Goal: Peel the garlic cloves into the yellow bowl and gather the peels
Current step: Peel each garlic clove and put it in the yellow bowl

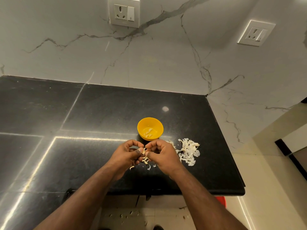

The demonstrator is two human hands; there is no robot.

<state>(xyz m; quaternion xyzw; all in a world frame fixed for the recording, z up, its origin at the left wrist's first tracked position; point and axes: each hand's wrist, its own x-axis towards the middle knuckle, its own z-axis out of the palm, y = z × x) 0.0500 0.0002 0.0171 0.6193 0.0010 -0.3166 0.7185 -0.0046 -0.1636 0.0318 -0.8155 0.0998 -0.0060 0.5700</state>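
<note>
While both hands are meeting low over the black countertop [103, 113], the left hand [127, 153] is curling its fingers inward and pinching a garlic clove [143, 151] with its thumb, and the right hand [162, 154] is pinching the same clove from the other side with thumb and curled fingers. Pale strips of peel [145, 159] are hanging just below the fingertips, between the two hands; how much skin is on the clove is hard to tell, as the fingers are covering most of it. A few loose peel scraps [149, 167] are lying on the counter directly under the hands. Just beyond the hands, nearly touching the knuckles in this view, the yellow bowl [150, 123] is sitting upright with several peeled cloves [149, 132] in its bottom. Just past the right hand, a pile of peels [189, 151] is spreading over the counter. Farther beyond, two wall sockets [123, 12] are showing on the marble wall [166, 55].
</note>
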